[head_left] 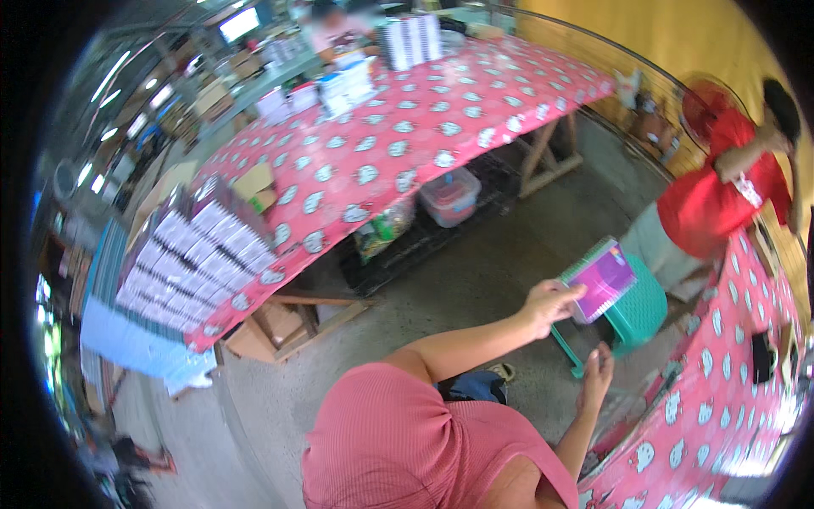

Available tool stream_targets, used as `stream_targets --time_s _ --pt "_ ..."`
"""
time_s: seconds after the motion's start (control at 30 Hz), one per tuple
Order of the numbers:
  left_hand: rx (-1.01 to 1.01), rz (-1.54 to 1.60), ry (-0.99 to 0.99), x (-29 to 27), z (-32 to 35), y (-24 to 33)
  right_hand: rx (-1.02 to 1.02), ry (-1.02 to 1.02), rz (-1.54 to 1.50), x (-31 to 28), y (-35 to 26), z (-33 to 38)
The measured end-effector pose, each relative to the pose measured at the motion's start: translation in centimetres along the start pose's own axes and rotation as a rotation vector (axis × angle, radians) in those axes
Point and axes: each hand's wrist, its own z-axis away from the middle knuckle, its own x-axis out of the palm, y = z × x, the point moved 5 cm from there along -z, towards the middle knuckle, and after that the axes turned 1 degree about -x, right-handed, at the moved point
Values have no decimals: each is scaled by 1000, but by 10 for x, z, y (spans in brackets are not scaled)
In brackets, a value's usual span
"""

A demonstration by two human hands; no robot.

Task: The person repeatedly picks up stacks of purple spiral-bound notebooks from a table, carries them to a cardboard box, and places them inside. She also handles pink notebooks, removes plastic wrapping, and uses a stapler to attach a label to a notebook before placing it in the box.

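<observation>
My left hand (pixel 551 308) reaches out in front of me, its thumb on top of a purple spiral notebook (pixel 602 282). The notebook has a glossy purple cover and a coil along one edge. It looks thick, perhaps several stacked together; I cannot tell. Lower and to the right, apart from the notebook, my right hand (pixel 598 373) is raised with its fingers slightly bent and nothing in them. Behind the notebook stands a green plastic stool (pixel 638 310).
A long table with a pink patterned cover (pixel 373 161) bears notebook stacks (pixel 199 254) at its left end. Another pink-covered table (pixel 712 399) is close on my right. A person in a red shirt (pixel 708 199) stands beyond the stool. Under the long table is a plastic tub (pixel 451 197).
</observation>
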Motion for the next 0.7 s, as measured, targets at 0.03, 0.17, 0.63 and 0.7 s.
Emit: stream_targets --time_s 0.03,0.17,0.63,0.7 --pt "98 36 87 -34 7 28 136 -58 47 12 32 7" --pt "469 172 405 -123 74 167 576 -156 349 -3 186 62" --pt "1300 632 1075 -372 376 496 526 -481 688 123 167 35" --pt "1306 631 1075 -409 393 505 503 -453 590 143 172 18"
